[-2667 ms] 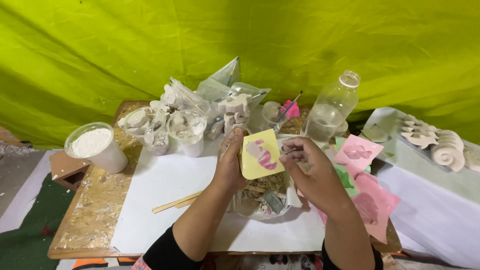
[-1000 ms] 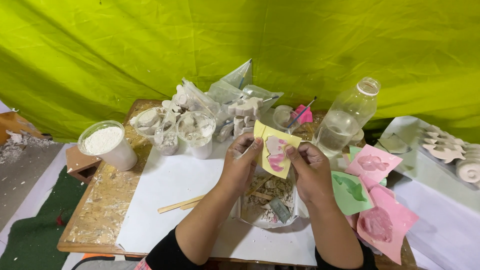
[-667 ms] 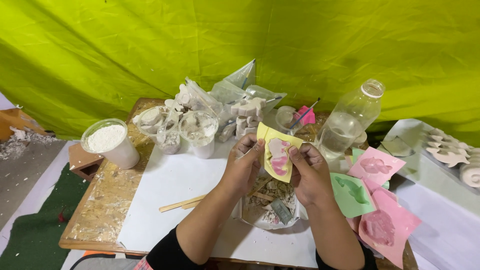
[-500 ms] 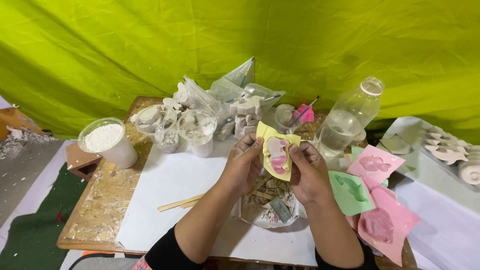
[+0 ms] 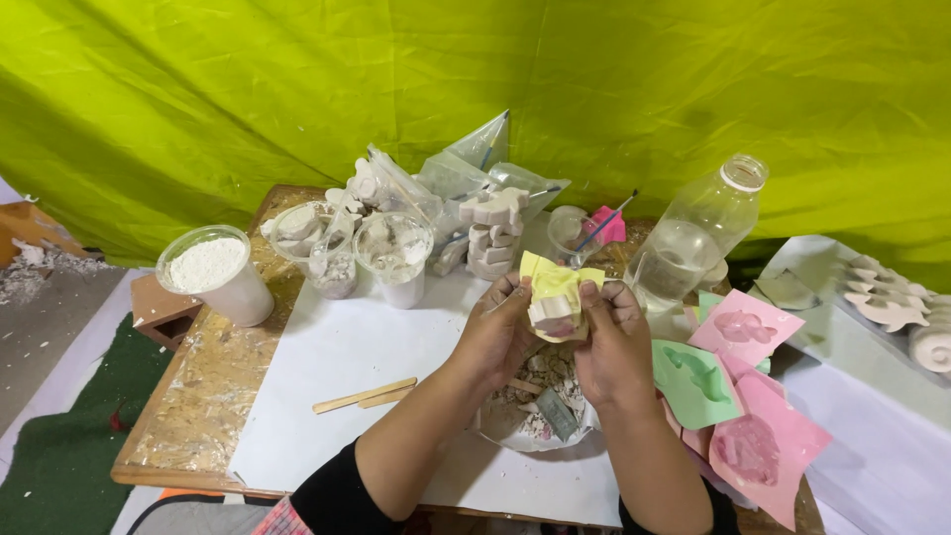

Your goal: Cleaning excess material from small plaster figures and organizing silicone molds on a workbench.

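Both my hands hold a soft yellow mould (image 5: 551, 282) above a white bowl of plaster scraps (image 5: 531, 396). My left hand (image 5: 497, 332) grips its left side and my right hand (image 5: 610, 342) grips its right side. The mould is bent back and a pale plaster cast (image 5: 551, 313) sticks out of it between my thumbs.
A white tub of powder (image 5: 212, 269) stands at the left. Clear cups (image 5: 392, 253), plastic bags and stacked white casts (image 5: 490, 228) fill the back. A water bottle (image 5: 693, 238) stands right. Pink (image 5: 745, 330) and green moulds (image 5: 697, 379) lie right. Wooden sticks (image 5: 365, 395) lie on white paper.
The yellow mould was flat in my hands; now it is folded back and the plaster cast has come partly out of it. The view shifted slightly.
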